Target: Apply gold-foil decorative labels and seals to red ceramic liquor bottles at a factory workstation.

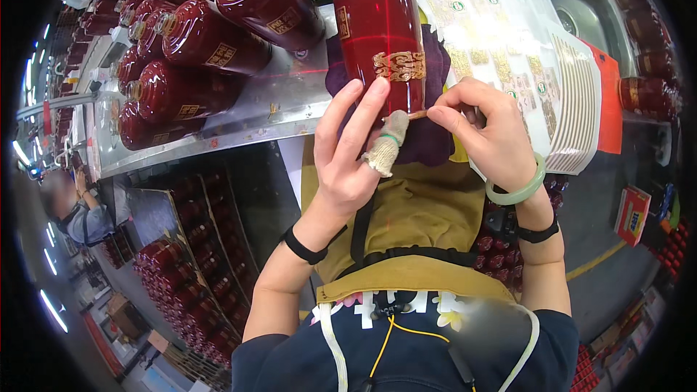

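A large glass bottle of dark red liquid (377, 18) lies on a dark purple cloth (435, 65), its neck away from me. An ornate gold label (399, 65) is on its near part. My left hand (352, 145) has two fingers stretched out against the bottle. Its thumb, in a knitted finger cover with a green band (386, 147), presses at the bottle's near end. Beside that thumb, my right hand (486, 127) is closed in a pinch on the end of a thin brownish-gold strip (417, 114). Where the strip's other end goes is hidden.
Several similar red bottles (218, 36) crowd the metal table (290, 94) on the left. Sheets of gold labels (501, 36) lie on the right, by a ridged white stack (573, 101) and an orange-red sheet (608, 98). Crates of bottles (181, 283) stand below left; a person (83, 210) is farther off.
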The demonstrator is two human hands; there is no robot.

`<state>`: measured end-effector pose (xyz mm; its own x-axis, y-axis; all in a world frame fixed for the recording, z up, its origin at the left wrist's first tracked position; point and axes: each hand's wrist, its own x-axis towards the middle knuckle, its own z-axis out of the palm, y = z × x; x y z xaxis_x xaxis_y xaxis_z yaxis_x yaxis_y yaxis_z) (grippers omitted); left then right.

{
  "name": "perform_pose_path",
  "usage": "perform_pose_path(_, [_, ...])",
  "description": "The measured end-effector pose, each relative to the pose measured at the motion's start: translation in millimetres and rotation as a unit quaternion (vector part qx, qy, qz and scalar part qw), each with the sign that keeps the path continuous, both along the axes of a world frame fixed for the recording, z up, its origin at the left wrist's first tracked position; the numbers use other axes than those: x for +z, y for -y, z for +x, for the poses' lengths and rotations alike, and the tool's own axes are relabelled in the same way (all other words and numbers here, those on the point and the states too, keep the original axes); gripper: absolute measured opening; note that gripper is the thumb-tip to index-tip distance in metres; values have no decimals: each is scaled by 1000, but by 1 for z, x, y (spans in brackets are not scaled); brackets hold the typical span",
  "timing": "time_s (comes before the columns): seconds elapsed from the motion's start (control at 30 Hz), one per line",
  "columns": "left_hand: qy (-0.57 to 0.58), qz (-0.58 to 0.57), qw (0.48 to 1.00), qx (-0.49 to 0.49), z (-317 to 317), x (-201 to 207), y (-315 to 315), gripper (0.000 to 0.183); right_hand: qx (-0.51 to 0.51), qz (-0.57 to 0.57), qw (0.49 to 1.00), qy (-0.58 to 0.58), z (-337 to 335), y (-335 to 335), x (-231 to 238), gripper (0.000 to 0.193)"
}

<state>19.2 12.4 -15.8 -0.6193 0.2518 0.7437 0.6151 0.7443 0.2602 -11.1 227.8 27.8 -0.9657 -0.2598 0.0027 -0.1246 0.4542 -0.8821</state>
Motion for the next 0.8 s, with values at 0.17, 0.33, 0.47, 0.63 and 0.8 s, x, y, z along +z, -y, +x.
perform_pose_path(0.17, [0,53,998,-19,-3,-5,2,17,0,3,1000,0,0,1,1,17])
perform_pose_path(0.33, [8,137,990,26,3,-17,3,23,2,-1,1000,6,0,0,4,17])
perform_pose_path(0.47, [-4,112,993,29,5,-23,4,25,-4,-10,1000,11,1,0,5,17])
perform_pose_path(0.63, [-4,96,995,29,6,-19,-2,28,-9,-8,1000,8,1,-1,5,16])
perform_pose_path(0.8, [-12,27,998,52,9,-9,-6,28,-9,3,1000,-5,0,0,2,16])
